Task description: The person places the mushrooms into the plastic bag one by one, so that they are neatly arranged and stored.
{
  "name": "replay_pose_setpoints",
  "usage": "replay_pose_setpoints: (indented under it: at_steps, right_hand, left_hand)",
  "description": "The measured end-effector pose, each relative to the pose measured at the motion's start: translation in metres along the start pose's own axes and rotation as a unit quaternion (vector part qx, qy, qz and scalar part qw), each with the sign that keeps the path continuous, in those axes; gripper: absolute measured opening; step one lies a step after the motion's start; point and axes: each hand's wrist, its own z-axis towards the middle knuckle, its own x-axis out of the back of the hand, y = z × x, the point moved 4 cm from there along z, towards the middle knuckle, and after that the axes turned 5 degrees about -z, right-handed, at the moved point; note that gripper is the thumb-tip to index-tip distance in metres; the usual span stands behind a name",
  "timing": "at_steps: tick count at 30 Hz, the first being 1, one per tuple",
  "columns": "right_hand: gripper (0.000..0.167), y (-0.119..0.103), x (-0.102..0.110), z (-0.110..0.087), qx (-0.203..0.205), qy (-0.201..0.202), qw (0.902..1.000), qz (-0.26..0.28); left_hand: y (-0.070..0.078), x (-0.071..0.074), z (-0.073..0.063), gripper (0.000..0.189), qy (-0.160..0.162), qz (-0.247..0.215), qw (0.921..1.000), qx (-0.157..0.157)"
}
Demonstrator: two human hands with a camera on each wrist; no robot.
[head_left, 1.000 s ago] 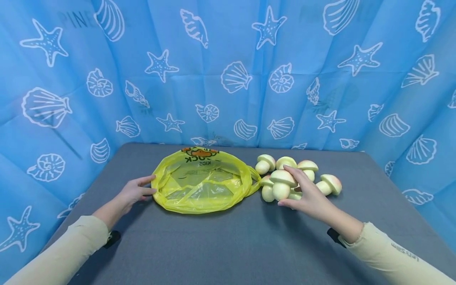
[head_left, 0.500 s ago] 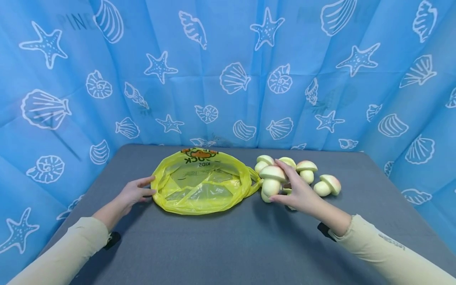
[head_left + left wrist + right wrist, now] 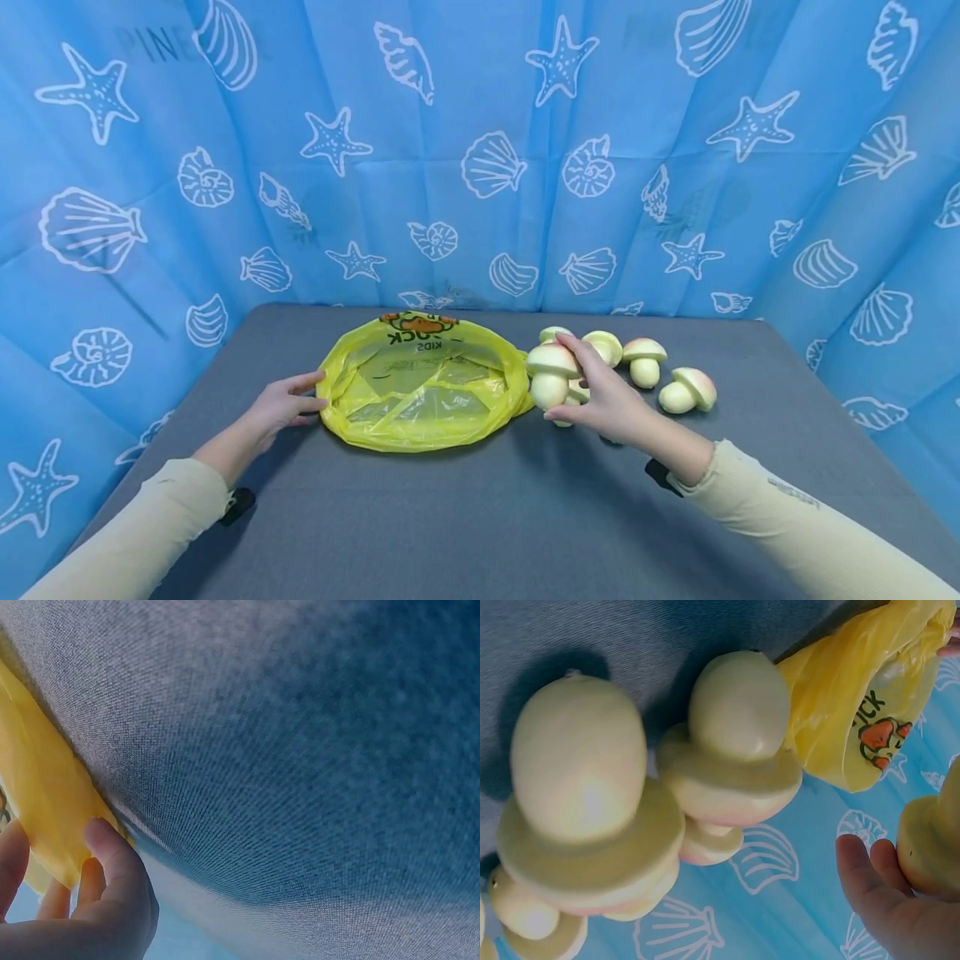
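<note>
My right hand (image 3: 611, 404) grips a pale toy mushroom (image 3: 550, 379) between thumb and fingers, close to the right side of a yellow plastic bag (image 3: 408, 443). Cap up, the mushroom overlaps another behind it in the head view; the right wrist view shows only part of the held mushroom (image 3: 934, 844) at its edge. The bag lies with its wide mouth spread, a printed cartoon on its far side. At its left rim my left hand (image 3: 273, 408) pinches the yellow film (image 3: 52, 787), thumb on one side and fingers on the other.
Several more toy mushrooms stand or lie right of the bag, among them an upright one (image 3: 642, 362) and a tipped one (image 3: 687, 390). Others are partly hidden behind my right hand. A grey cloth (image 3: 450, 525) covers the table; a blue shell-print curtain (image 3: 480, 100) hangs behind.
My right hand has carried the mushroom left from the group toward the bag, uncovering some of the others. The left hand and bag have stayed in place.
</note>
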Motion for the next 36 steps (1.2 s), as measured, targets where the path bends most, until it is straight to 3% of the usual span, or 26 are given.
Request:
replay_pose_setpoints:
  at_steps: [9,19,36]
  right_hand:
    - [0.088,-0.014,-0.012,0.017,0.022,-0.01,0.9986,0.047]
    - [0.089,-0.027,-0.021,0.032,0.035,-0.018,0.9987,0.032]
    - [0.092,-0.034,-0.032,0.053,0.006,-0.055,0.9965,0.063]
  left_hand:
    - [-0.001,0.0,0.0,0.066,0.0,0.003,1.0,-0.003]
    - [0.002,0.001,0.002,0.068,-0.001,-0.003,1.0,-0.009]
    - [0.008,0.006,0.004,0.063,0.004,0.002,0.9997,-0.023]
